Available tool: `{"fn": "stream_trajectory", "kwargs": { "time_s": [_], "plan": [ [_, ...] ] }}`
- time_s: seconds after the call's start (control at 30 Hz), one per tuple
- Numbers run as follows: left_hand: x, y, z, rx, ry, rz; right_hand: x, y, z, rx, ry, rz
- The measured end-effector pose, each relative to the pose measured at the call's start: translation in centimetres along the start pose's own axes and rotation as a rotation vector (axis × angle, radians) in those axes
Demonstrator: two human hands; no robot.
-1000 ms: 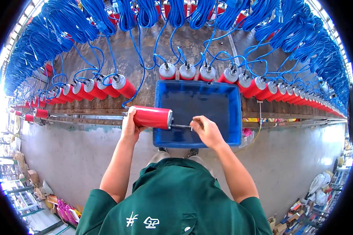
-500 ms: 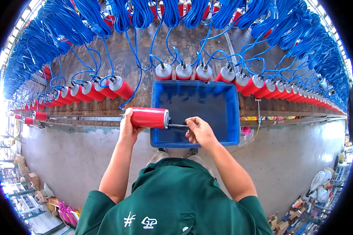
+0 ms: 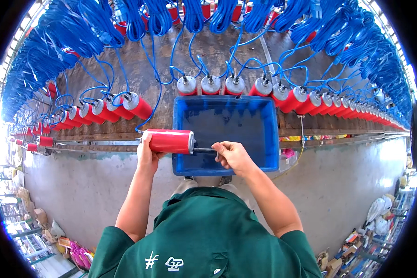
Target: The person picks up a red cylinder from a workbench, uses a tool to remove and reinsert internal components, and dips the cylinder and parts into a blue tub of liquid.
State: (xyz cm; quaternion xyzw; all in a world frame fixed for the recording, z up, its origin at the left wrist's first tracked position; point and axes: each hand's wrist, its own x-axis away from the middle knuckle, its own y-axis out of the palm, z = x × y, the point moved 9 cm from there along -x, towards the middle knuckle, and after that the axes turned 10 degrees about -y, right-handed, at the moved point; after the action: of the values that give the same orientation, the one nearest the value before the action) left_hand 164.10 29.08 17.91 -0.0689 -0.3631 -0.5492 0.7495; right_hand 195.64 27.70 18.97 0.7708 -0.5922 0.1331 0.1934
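My left hand (image 3: 147, 153) is closed around a red cylinder (image 3: 168, 141) with grey metal end caps, held level over the left rim of a blue plastic tub (image 3: 175, 160). A blue cord runs to the cylinder's left end. My right hand (image 3: 234, 156) is closed on a thin dark L-shaped wrench (image 3: 205, 150), whose long arm reaches the lower part of the cylinder's right end cap. Fingers hide part of the wrench's bent end. Whether its tip is seated in something there, I cannot tell.
Similar red cylinders (image 3: 138, 105) with blue cords line the worktable's (image 3: 171, 51) edge on both sides and behind the tub. Coiled blue cables (image 3: 194, 16) bank up along the back. A metal rail (image 3: 102, 140) runs along the table front. Boxes and bags (image 3: 78, 252) lie low at left.
The cylinder, tub and table have shifted slightly left in view. My right hand has turned a little on the wrench; both hands keep their holds.
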Motion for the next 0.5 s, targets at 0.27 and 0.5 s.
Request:
{"fn": "stream_trajectory", "kwargs": {
  "time_s": [0.27, 0.5],
  "plan": [
    [0.2, 0.4, -0.4, 0.061, 0.017, -0.017, 3.4, -7.7, -7.8, 0.543, -0.553, 0.416],
    [1.2, 1.9, 0.3, -0.003, 0.044, 0.016, 6.5, -35.4, -1.3, 0.976, -0.331, 1.11]
  ]
}}
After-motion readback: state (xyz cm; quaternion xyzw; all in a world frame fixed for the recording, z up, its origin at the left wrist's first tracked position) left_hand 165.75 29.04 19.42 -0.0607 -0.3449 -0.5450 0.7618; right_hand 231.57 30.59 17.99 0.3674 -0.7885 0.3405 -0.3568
